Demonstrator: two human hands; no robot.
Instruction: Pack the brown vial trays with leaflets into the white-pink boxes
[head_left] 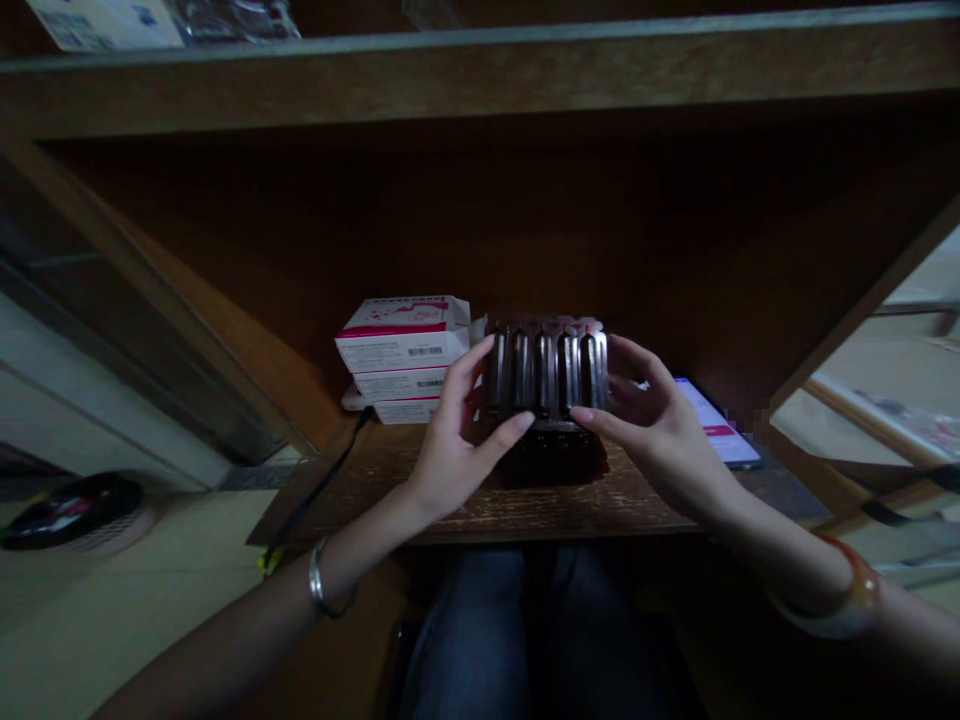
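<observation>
The left hand (454, 455) and right hand (671, 435) grip opposite sides of a 5-vial pack (544, 375), at centre and already unboxed. Just below, at 6 o'clock, apparently lies another dark pack (555, 460); at 9 o'clock stand 3 stacked boxes (397, 355), the top one's end seemingly open, contents hidden.

Your left hand (457, 440) is hemmed in by the stacked white-and-pink cartons (401, 355) just beside it; a black cable (330, 467) crosses the desktop (379, 485) farther left. A smartphone (712, 420) lies by your right hand (667, 435). You have open height above the vial tray (541, 370), bounded by the shelf (480, 75) and the back panel (570, 220).
</observation>
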